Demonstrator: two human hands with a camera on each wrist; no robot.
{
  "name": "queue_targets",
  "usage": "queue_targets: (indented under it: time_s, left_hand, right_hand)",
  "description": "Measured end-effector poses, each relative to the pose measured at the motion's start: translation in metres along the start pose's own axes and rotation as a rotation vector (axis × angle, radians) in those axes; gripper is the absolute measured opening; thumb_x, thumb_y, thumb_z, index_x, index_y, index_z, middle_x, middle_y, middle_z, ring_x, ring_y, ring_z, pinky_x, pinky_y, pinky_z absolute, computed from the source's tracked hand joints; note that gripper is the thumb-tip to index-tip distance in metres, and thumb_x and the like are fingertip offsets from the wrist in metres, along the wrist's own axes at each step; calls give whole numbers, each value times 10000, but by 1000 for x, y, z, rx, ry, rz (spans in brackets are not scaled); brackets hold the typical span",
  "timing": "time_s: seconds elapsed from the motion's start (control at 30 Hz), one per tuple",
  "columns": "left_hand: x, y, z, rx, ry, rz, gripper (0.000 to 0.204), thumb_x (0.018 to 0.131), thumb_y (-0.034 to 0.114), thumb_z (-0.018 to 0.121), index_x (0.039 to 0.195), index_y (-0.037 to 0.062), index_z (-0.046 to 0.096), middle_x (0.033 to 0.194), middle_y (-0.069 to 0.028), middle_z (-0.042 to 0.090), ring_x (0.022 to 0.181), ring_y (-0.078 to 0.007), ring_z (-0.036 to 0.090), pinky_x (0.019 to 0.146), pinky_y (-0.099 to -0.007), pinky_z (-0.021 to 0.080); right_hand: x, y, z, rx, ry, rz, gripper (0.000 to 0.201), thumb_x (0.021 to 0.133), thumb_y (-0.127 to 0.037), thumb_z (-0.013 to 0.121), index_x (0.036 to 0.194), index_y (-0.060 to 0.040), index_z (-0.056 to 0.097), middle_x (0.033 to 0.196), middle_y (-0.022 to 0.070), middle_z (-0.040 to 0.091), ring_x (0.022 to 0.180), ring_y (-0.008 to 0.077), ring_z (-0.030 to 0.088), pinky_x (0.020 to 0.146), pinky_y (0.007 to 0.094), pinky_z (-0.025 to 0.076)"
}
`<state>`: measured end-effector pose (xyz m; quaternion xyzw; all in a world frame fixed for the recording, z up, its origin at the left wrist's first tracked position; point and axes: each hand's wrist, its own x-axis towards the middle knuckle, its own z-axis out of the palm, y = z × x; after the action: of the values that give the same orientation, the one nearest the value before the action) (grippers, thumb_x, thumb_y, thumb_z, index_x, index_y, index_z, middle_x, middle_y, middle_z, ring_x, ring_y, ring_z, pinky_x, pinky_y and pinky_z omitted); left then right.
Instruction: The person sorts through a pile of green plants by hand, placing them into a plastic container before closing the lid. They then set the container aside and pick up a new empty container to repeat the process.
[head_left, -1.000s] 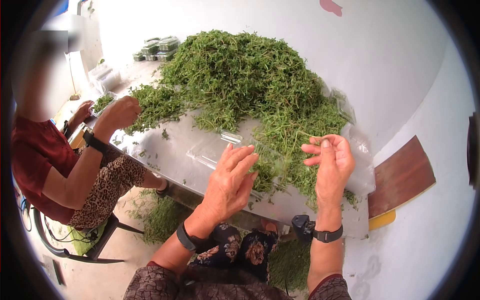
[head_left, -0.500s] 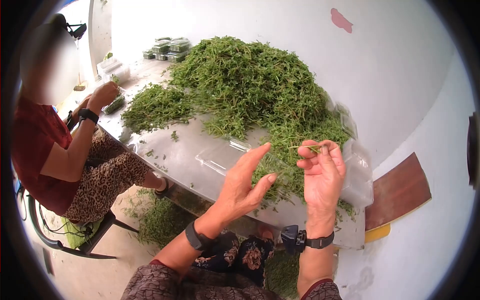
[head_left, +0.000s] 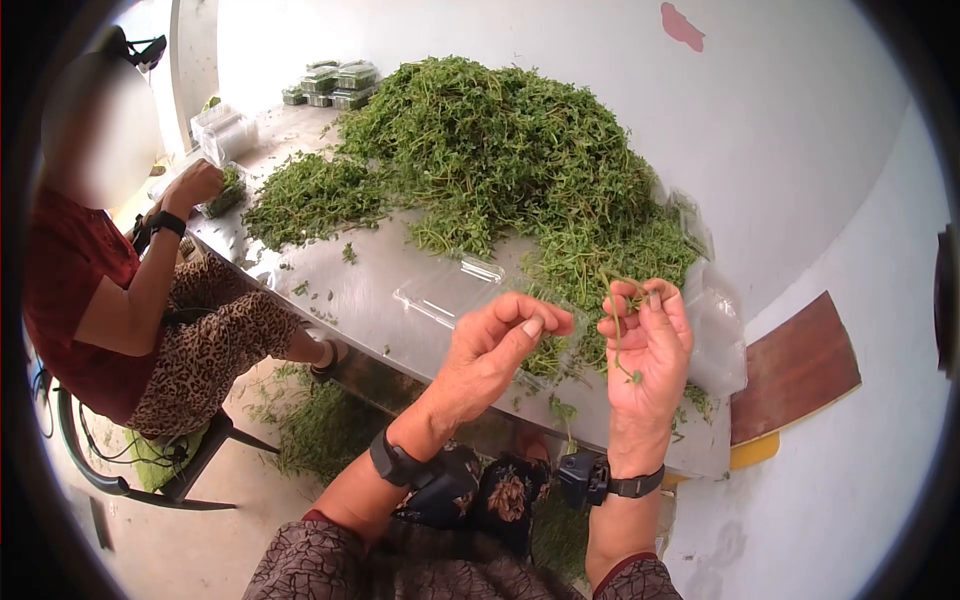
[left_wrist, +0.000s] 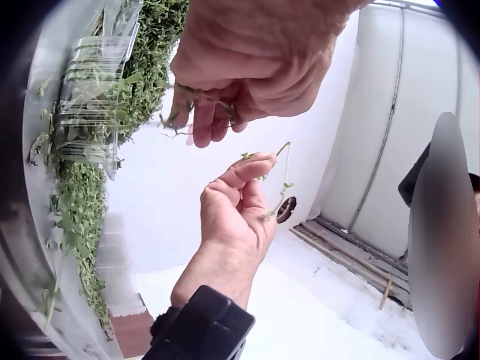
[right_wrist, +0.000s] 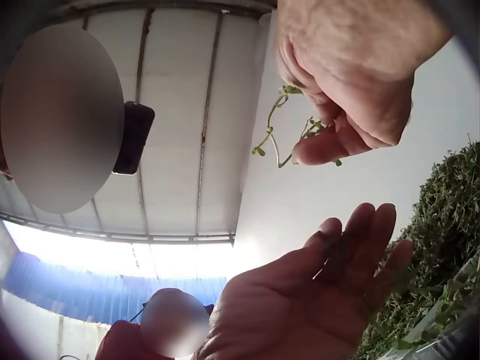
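Note:
My left hand [head_left: 495,355] is over the table's near edge, thumb against its bent fingers. In the left wrist view this hand [left_wrist: 251,64] has a thin green sprig [left_wrist: 182,112] at its fingertips. To its right, my right hand [head_left: 650,350], palm up, pinches a bent green stem [head_left: 617,340] that hangs over the palm. The same stem [right_wrist: 271,139] shows below the right hand [right_wrist: 352,82] in the right wrist view. Behind the hands, a clear plastic container [head_left: 450,290] lies with its lid side toward the left, its other part partly hidden and over greens.
A large heap of greens [head_left: 500,160] covers the table's back. Stacked clear containers [head_left: 715,330] stand at right, filled packs [head_left: 340,85] at back left. Another person [head_left: 100,290] sits at left with a small pack of greens [head_left: 225,190]. A loose sprig [head_left: 565,410] is near the table edge.
My left hand's fingers have gone from straight to bent, with the thumb against them. The stem in my right hand now hangs down over the palm. The other person's hands have moved left.

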<state>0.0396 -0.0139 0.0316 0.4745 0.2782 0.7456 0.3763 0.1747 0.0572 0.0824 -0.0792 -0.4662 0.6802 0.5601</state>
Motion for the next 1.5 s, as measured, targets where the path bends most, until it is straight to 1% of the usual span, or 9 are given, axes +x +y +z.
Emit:
queue_targets:
  time_s: [0.13,0.2,0.3,0.7,0.97,1.1,1.23,1.33,1.5]
  left_hand:
    - [-9,10,-1,-92,14,-105,148,978,145,474,976,27,564,972,-103,649,803,-131,613,734,-258,484]
    - [-12,13,-1,-70,3,-145,164,976,172,492,1013,29,564,888,-68,640,644,-67,521,583,-202,415]
    - [-15,18,0,-8,-7,-205,203,975,201,496,1078,47,579,824,-2,610,613,-27,443,543,-180,370]
    - [-36,27,-7,411,-2,-230,215,969,151,492,1052,23,643,775,12,580,640,-30,455,564,-185,358]
    - [-10,36,-11,302,155,31,270,1005,153,405,1089,-9,605,764,2,537,567,-19,324,510,-163,279]
    - [8,30,-8,224,118,101,274,1012,146,384,1092,3,603,817,8,551,632,-34,373,576,-174,331]
    - [19,12,-8,345,114,84,272,1001,180,409,1081,12,608,925,-26,594,780,-81,488,687,-219,406]
    - [18,9,-16,878,69,286,304,936,272,497,1061,21,615,1126,-119,582,1048,-247,536,878,-353,419]
    - [0,0,-27,1212,-220,394,311,907,292,533,1036,23,619,1076,-125,581,1017,-304,536,924,-418,395]
  right_hand:
    - [-12,-2,-13,-64,50,-16,109,960,-111,496,1004,-24,545,954,151,657,762,183,663,626,292,551]
    - [-17,-3,-16,-46,45,-10,107,958,-108,497,1007,-25,545,952,150,658,756,182,664,620,292,552]
    - [-21,-10,-22,-40,51,1,103,953,-99,500,1012,-27,546,944,148,661,743,180,667,616,295,556]
    - [-70,-42,-52,-90,128,39,113,947,-87,483,998,-14,553,871,141,649,651,158,629,530,266,493]
    - [-127,-82,-97,-709,352,54,112,911,-78,509,955,15,551,773,126,635,502,141,587,427,215,459]
    - [-151,-107,-120,-876,356,168,107,901,-65,516,925,30,560,769,119,637,520,134,605,440,211,466]
    - [-159,-117,-130,-1117,388,512,138,891,-32,522,986,30,600,823,128,647,539,129,615,444,198,454]
    - [-154,-112,-127,-1388,528,441,232,896,-73,517,1102,4,594,891,124,642,640,137,635,479,216,468]
    - [-121,-103,-106,-1619,-14,30,247,816,-8,575,1055,9,633,1067,175,647,972,267,616,819,359,483]
